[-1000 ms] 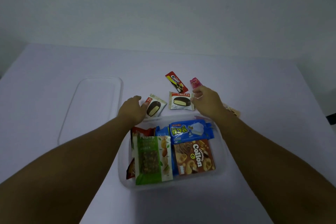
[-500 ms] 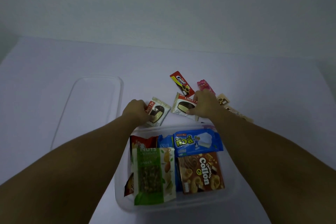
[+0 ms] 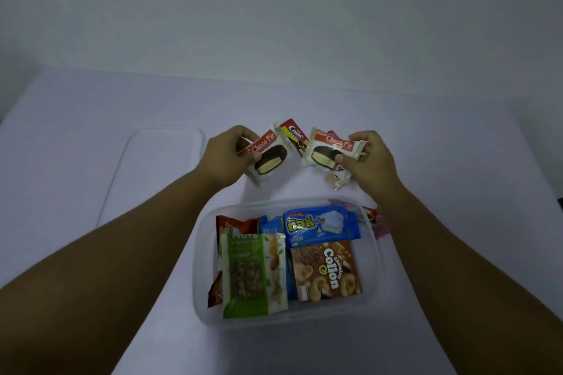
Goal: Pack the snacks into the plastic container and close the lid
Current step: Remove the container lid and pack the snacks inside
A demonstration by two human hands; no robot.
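The clear plastic container (image 3: 374,256) sits on the table before me, holding a green nuts pack (image 3: 254,275), a brown Collon box (image 3: 326,271), a blue wafer pack (image 3: 320,224) and other packs underneath. My left hand (image 3: 227,155) grips one Choco Pie packet (image 3: 268,154), lifted beyond the container's far rim. My right hand (image 3: 370,158) grips a second Choco Pie packet (image 3: 330,148) at the same height. A red Oreo packet (image 3: 294,134) shows between them.
The clear lid (image 3: 152,173) lies flat on the table left of the container. A small cream snack (image 3: 336,176) lies under my right hand. More small packets (image 3: 376,221) lie by the container's right rim, partly hidden by my right forearm.
Both hands closed on the two Choco Pie packets and raised them off the table. The camera view shifted, so the container sits lower in the frame.
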